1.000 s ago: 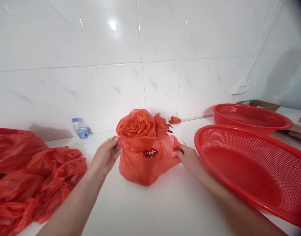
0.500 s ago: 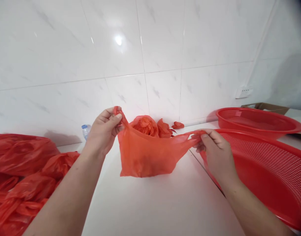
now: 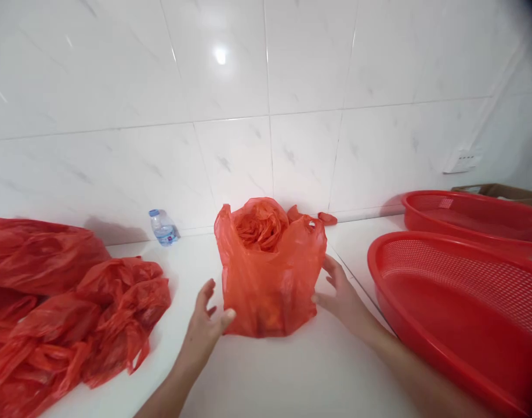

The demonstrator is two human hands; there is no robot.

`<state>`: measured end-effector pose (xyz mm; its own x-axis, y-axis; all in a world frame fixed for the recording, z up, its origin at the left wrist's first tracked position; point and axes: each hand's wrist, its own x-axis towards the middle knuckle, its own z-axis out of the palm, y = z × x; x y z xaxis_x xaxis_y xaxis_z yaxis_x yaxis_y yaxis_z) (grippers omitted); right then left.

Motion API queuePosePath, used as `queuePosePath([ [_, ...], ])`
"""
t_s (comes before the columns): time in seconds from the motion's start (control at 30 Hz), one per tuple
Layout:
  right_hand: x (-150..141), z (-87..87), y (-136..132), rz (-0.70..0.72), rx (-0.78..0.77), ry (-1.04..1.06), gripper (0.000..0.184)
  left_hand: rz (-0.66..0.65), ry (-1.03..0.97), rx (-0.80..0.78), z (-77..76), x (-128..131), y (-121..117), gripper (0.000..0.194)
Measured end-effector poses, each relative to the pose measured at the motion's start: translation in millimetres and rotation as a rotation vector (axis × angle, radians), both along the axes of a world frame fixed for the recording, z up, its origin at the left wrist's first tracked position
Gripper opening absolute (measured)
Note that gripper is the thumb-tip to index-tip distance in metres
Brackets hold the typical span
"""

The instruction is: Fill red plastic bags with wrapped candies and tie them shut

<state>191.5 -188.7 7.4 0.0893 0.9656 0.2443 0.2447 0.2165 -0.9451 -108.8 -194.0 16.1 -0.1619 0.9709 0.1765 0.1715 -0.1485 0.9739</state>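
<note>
A red plastic carrier bag [image 3: 272, 284] stands upright on the white table, with its handles up and a darker shape showing through near its bottom. My left hand [image 3: 209, 319] is by the bag's lower left corner, fingers spread, thumb close to the plastic. At the right side of the bag is my right hand [image 3: 339, 290], its fingers apart and curved toward the bag; thumb and fingertips seem to touch its edge. Just behind the bag's front, a crumpled red plastic bundle [image 3: 262, 223] shows, its lower part hidden.
Heaped red plastic bags [image 3: 118, 307] cover the table's left side. A small blue-capped bottle [image 3: 165, 232] stands near the tiled wall. To the right lie a red mesh-sided basket [image 3: 444, 255] and another red basket [image 3: 474, 203] behind it. A small red piece [image 3: 327, 219] lies by the wall.
Both hands have let go of the bag's handles and moved down beside it. The bag, stretched sideways before, now stands taller on the table. The view has shifted a little left.
</note>
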Motion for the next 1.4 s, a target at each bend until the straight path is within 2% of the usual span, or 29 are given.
queuePosePath([
  [0.03, -3.5, 4.1, 11.3, 0.042, 0.026, 0.044, 0.098, -0.057, -0.099, -0.025, -2.1, 10.1, 0.8, 0.087],
  [0.1, -14.6, 13.3, 27.9, 0.186, 0.056, 0.176, 0.095, -0.176, -0.257, -0.048, 5.6, 30.7, 3.0, 0.088],
  [0.17, -27.8, 20.0, 35.0, 0.387, 0.013, 0.314, 0.085, -0.284, -0.378, -0.118, 20.4, 47.1, 7.3, 0.074],
  [0.23, -37.3, 21.1, 35.4, 0.551, -0.12, 0.428, 0.063, -0.367, -0.509, -0.24, 30.5, 56.4, 15.3, 0.056],
  [0.27, -39.3, 19.5, 34.8, 0.586, -0.205, 0.479, 0.052, -0.383, -0.578, -0.292, 31.5, 58.7, 20.7, 0.049],
  [0.33, -37.2, 12.8, 35.0, 0.552, -0.331, 0.591, 0.039, -0.351, -0.692, -0.339, 25.1, 59.8, 33.1, 0.043],
  [0.4, -29.6, 4.1, 38.5, 0.452, -0.389, 0.68, 0.035, -0.273, -0.767, -0.353, 12.0, 58.7, 45.1, 0.041],
  [0.53, -15.6, -8.1, 50.3, 0.293, -0.434, 0.781, 0.032, -0.157, -0.831, -0.403, -9.4, 55.4, 60.4, 0.042],
  [0.63, -13.4, -10.0, 55.1, 0.297, -0.425, 0.834, 0.032, -0.158, -0.856, -0.416, -13.3, 51.9, 62.9, 0.043],
  [0.73, -13.8, -9.7, 54.6, 0.445, -0.392, 0.879, 0.042, -0.255, -0.885, -0.397, -13.6, 47.7, 59.7, 0.047],
  [0.87, -14.4, -7.5, 49.5, 0.597, -0.415, 0.905, 0.052, -0.489, -0.873, -0.341, -12.6, 44.5, 52.6, 0.056],
  [1.03, -16.5, -3.9, 42.7, 0.595, -0.461, 0.934, 0.025, -0.782, -0.754, -0.376, -7.4, 44.6, 46.6, 0.062],
  [1.1, -16.3, -4.0, 42.4, 0.548, -0.468, 0.96, 0.017, -0.832, -0.686, -0.404, -7.6, 45.8, 44.5, 0.06],
  [1.17, -15.3, -4.0, 43.8, 0.492, -0.472, 0.994, 0.017, -0.792, -0.682, -0.439, -9.7, 49.1, 42.1, 0.045],
  [1.27, -13.1, -2.0, 46.4, 0.503, -0.454, 1.061, 0.018, -0.574, -0.827, -0.509, -12.0, 57.8, 38.4, 0.026],
  [1.33, -12.7, 0.6, 46.8, 0.6, -0.47, 1.106, 0.009, -0.421, -0.913, -0.562, -11.0, 63.9, 37.1, 0.03],
  [1.4, -13.8, 2.9, 46.0, 0.714, -0.509, 1.11, 0.024, -0.338, -0.944, -0.601, -8.9, 67.8, 37.0, 0.036],
])
